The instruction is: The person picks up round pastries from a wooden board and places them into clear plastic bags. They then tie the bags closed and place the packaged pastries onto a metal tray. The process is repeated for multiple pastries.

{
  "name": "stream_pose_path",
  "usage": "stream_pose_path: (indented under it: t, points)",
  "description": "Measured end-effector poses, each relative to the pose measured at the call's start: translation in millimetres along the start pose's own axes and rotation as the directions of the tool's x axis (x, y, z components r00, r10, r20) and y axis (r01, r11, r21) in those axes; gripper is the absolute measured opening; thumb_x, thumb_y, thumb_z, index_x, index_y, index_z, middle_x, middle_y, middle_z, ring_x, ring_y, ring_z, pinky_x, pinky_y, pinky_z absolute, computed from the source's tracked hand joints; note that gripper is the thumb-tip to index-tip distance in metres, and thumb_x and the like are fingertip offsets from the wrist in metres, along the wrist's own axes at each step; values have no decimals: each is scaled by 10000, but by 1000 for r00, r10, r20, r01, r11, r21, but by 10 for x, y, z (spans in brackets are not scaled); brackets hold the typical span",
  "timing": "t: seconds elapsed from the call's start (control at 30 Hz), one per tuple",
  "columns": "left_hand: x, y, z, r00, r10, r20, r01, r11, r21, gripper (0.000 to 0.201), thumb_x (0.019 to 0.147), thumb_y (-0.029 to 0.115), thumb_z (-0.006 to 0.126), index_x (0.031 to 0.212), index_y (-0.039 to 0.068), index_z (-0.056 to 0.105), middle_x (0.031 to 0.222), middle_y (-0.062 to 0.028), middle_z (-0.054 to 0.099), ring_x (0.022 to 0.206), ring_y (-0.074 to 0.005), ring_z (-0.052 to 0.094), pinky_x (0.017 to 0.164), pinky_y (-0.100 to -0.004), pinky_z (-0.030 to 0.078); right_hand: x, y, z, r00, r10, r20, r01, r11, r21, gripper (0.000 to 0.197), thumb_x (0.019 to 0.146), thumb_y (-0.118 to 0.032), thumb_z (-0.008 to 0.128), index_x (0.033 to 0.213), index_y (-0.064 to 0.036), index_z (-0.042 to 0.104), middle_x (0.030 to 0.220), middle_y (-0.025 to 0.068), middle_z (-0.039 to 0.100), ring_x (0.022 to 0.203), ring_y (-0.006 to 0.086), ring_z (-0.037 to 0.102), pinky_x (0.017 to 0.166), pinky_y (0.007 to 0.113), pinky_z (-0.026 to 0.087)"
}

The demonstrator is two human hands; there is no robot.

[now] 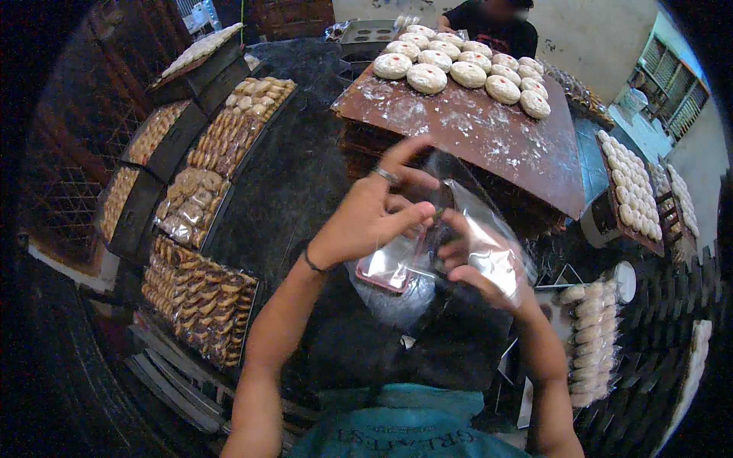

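Note:
In front of my chest, my left hand [378,210] has its index finger raised, with a ring and a dark wristband showing. Its thumb and other fingers pinch together at the near edge of a clear plastic bag [489,240]. My right hand [492,267] is partly covered by that shiny bag, its curled fingers blurred around the film. A tiny green spot shows between the hands; I cannot make out what it is. Beneath them lie a flat pink-edged item [385,267] and more clear plastic [397,301].
Round flour-dusted buns [427,78] with red dots sit on a brown board [473,145] ahead. Packed pastries fill trays [202,294] at left. Bagged buns [595,343] and a bun-covered board [630,191] are at right. Another person [496,27] is at the far side.

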State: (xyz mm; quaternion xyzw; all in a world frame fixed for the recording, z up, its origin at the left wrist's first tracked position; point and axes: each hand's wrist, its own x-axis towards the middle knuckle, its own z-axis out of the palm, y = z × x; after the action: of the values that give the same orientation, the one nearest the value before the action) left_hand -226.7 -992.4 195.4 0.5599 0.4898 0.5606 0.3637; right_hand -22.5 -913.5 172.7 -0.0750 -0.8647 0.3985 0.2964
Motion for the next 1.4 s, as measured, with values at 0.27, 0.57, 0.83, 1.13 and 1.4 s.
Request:
stream_pose_path:
  t: [0.27, 0.57, 0.83, 1.13, 1.4]
  points:
    - [35, -393, -2, 907, -208, 365, 294, 935, -200, 586, 839, 149, 611, 1359, 78, 349, 1263, -104, 482, 1079, -177, 517, 880, -309, 452, -236, 116, 51, 980, 49, 194, -14, 984, -175, 653, 694, -157, 746, 1274, -110, 450, 1420, 245, 198, 1138, 381, 471, 948, 465, 409]
    - [-349, -966, 215, 967, 156, 201, 69, 600, -797, 1269, 486, 526, 822, 1441, 274, 25, 1501, -124, 21, 1355, -323, 171, 1061, -490, 214, -144, 355, 264, 994, -12, -108, 6, 999, -52, 803, 600, -247, 828, 1299, -142, 446, 1421, 221, 250, 1129, 312, 495, 897, 404, 461]
    - [-367, -1165, 724, 868, -343, -359, -203, 416, -887, 620, 816, 338, 588, 1301, 41, 341, 1363, -115, 361, 1216, -290, 409, 1002, -463, 346, 156, 698, 546, 959, 172, 224, -208, 966, 151, 578, 768, -270, 694, 1249, -36, 474, 1271, 162, 495, 1178, 306, 474, 983, 382, 373]
    - [-524, -1629, -506, 580, -586, -566, -612, 145, -778, 465, 791, 439, 586, 1083, 82, 529, 1171, -134, 504, 1121, -349, 469, 961, -540, 375, 2119, 1811, -377, 919, 62, -388, -204, 919, -336, 703, 707, -282, 733, 1277, -16, 419, 1215, 184, 512, 1120, 298, 499, 950, 372, 390]
    - [-751, -1932, -515, 644, -692, -326, -627, -234, -743, 588, 789, 441, 592, 1172, 21, 444, 1231, -267, 406, 1182, -412, 403, 986, -577, 339, 3116, 2377, -207, 844, 199, -498, -430, 807, -405, 1115, 544, -401, 788, 1385, 2, 177, 1113, 282, 550, 1027, 380, 559, 884, 410, 449]
